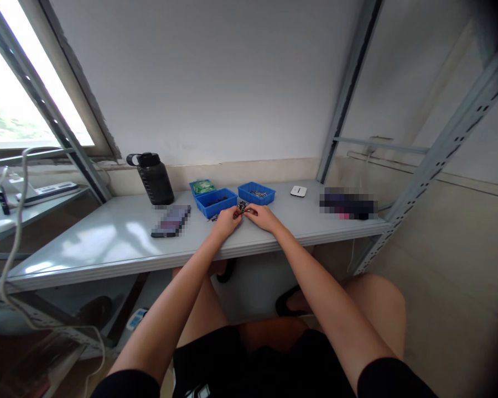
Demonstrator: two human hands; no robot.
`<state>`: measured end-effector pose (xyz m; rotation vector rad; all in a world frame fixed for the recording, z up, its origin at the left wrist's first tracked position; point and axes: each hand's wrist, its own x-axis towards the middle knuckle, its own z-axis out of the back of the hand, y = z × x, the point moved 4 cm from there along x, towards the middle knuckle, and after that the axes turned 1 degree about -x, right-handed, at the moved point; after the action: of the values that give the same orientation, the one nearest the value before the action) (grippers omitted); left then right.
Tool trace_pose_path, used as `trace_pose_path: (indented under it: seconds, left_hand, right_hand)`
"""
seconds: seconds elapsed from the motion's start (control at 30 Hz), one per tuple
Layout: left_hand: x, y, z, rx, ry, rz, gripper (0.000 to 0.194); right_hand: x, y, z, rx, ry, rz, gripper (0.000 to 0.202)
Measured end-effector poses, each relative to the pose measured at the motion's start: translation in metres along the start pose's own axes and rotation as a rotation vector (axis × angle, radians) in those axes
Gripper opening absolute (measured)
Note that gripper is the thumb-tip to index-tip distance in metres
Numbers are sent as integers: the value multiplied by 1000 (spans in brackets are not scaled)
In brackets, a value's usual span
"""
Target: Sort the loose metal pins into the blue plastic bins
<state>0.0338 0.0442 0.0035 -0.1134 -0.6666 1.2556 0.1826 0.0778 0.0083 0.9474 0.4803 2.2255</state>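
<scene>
Close together over the grey table (199, 243), both my hands work at fingertip range. My left hand (228, 219) is closed in a pinch, and my right hand (260, 215) pinches just beside it. Whatever sits between the fingertips is dark and too small to name. Right behind the fingers lies a pile of small dark and silvery metal pieces (243, 205). More slim metal pieces (213, 218) lie left of my left hand. An open blue box (209, 210) with dark small parts stands behind that hand. Beyond my right hand, a blue tray (269, 197) holds silvery slim pieces.
A dark water bottle (157, 179) and a blurred-out phone (172, 221) are on the left. At the right are a white square object (299, 191) and a pixelated dark item (348, 204). Metal uprights (348, 88) frame the table; a wall stands behind.
</scene>
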Motion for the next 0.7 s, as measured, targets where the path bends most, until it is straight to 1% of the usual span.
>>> trace_pose_path:
  seconds: [0.17,0.4,0.47,0.53,0.57,0.6,0.7]
  left_hand:
    - [0,0,1,0,-2,-19,25]
    - [-2,-2,0,50,-43,-54,24]
    - [-3,-5,4,80,-67,-66,23]
    - [-1,-5,13,121,-92,-74,21]
    - [1,-4,20,147,-105,-74,21]
    - [4,-2,29,174,-118,-72,19]
    - [18,9,64,261,-188,-28,22]
  right_hand:
    - [0,2,1,5,-6,31,19]
    - [1,-2,1,14,-40,1,20]
    - [1,-4,2,18,-54,-9,20]
    - [2,-5,2,23,-70,-22,21]
    - [2,-7,2,24,-77,-32,22]
    - [2,-8,2,25,-83,-44,23]
    - [3,-13,0,17,-89,-82,23]
